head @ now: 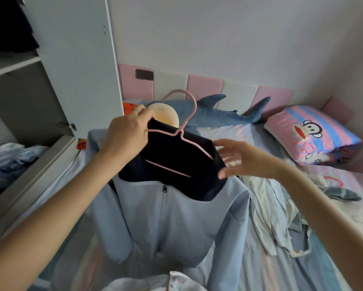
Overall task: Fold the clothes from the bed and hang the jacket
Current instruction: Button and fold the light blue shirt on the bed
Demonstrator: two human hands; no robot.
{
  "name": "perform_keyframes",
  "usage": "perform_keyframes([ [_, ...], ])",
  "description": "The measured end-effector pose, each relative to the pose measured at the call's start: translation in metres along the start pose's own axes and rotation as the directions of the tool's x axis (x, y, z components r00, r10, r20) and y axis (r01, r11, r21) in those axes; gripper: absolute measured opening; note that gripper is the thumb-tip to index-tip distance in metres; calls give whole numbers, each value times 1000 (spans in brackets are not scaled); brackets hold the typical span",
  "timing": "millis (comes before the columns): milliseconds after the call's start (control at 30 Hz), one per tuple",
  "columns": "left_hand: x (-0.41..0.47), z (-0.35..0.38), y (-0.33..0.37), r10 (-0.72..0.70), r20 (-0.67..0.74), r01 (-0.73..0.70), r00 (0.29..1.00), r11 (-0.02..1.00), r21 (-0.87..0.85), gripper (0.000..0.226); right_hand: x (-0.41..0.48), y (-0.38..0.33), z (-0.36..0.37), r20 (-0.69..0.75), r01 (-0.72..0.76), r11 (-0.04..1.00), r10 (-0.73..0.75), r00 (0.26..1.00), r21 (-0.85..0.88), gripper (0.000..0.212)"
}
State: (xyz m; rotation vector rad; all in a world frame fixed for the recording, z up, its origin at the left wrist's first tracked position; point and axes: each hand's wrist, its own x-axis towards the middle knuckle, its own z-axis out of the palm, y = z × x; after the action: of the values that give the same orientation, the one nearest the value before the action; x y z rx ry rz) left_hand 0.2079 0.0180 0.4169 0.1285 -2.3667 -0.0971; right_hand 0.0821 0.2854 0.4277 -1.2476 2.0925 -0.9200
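Blue jacket, apparently on hanger

the hanger vanishes partly inside the jacket; right hand fingers blur; wardrobe cut off left.

The space directly ahead is filled by the light blue jacket, held up over the bed on a pink hanger gripped at its left shoulder by the left hand. The right shoulder is flanked by the right hand, spread with fingers apart. To the left, passage is narrowed by the open wardrobe door; the shelves beyond it are partly taken up by dark clothes. Behind the hanger, the way is blocked by a plush shark along the headboard. On the right, the bed surface is cluttered by a white garment and a pillow.
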Motion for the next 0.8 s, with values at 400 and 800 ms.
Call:
perform_keyframes([
  [400,11,6,-5,-66,-118,65,991,998,-14,18,8,22,9,-90,-179,895,156,984,-409,27],
  [800,35,5,12,-64,-4,60,998,953,-296,38,73,-70,15,-416,100,989,-45,908,113,28],
])
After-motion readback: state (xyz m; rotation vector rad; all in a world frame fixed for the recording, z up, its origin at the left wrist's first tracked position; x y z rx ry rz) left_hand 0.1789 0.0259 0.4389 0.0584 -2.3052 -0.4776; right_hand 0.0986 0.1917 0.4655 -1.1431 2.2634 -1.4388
